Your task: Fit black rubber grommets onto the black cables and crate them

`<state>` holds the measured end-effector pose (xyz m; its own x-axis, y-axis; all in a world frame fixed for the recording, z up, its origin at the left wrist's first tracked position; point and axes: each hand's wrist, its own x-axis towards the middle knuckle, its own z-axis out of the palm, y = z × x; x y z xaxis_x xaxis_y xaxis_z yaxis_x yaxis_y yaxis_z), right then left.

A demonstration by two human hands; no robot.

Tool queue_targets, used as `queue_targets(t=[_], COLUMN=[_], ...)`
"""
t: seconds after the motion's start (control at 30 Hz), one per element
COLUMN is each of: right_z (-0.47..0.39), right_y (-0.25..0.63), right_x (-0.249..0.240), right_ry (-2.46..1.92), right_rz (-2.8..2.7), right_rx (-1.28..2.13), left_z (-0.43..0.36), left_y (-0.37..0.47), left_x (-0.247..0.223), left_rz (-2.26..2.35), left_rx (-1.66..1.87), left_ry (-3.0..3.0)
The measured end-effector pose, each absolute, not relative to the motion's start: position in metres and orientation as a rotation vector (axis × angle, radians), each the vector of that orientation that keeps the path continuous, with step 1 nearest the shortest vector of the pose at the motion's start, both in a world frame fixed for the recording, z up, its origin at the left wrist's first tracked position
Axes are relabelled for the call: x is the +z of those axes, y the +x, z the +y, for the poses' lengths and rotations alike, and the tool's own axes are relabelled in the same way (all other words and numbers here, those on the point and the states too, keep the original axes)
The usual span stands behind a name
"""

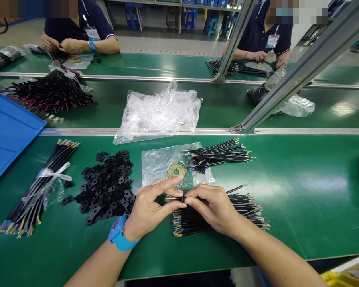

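Note:
My right hand (215, 205) pinches a short black cable (235, 189) between thumb and fingers, its far end sticking out behind the hand. Colored wire ends (170, 197) poke out on the left side. My left hand (154, 203), with a blue wrist strap (119, 235), pinches a small black plastic piece (183, 198) around the cable near those wires; fingertips partly hide it. Under and beside my right hand lies a row of similar cables (194, 225). Just beyond, a yellowish sponge (176, 171) with a hole rests on a clear plastic bag (155, 161).
Left of my hands is a pile of black plastic pieces (107, 187), then a tied cable bundle (44, 183) and a blue bin (12, 131). More cables (221, 155) lie beyond my right hand. A metal post (287, 79) slants up at right. Two people work opposite.

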<state>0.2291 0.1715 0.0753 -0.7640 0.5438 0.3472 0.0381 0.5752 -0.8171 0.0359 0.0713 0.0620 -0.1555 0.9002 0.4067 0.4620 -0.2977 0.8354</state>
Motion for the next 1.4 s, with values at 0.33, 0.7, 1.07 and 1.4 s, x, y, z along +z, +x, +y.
queue_targets(t=[0.33, 0.7, 1.07, 1.4], right_z=[0.189, 0.263, 0.214, 0.199], right_y=[0.239, 0.258, 0.257, 0.246], right_x=[0.079, 0.056, 0.073, 0.068], right_ry=[-0.369, -0.66, -0.373, -0.518], right_rz=[-2.301, -2.267, -2.839, -2.773], right_rx=[0.526, -0.035, 0.696, 0.864], left_z=[0.066, 0.059, 0.056, 0.075], left_y=[-0.006, -0.067, -0.071, -0.036], left_x=[0.073, 0.064, 0.065, 0.057], left_rz=[1.857, 2.92, 2.754, 2.312], left_rx=[1.331, 0.567, 0.325, 0.313], left_ry=[1.812, 1.561, 1.818, 1.954])
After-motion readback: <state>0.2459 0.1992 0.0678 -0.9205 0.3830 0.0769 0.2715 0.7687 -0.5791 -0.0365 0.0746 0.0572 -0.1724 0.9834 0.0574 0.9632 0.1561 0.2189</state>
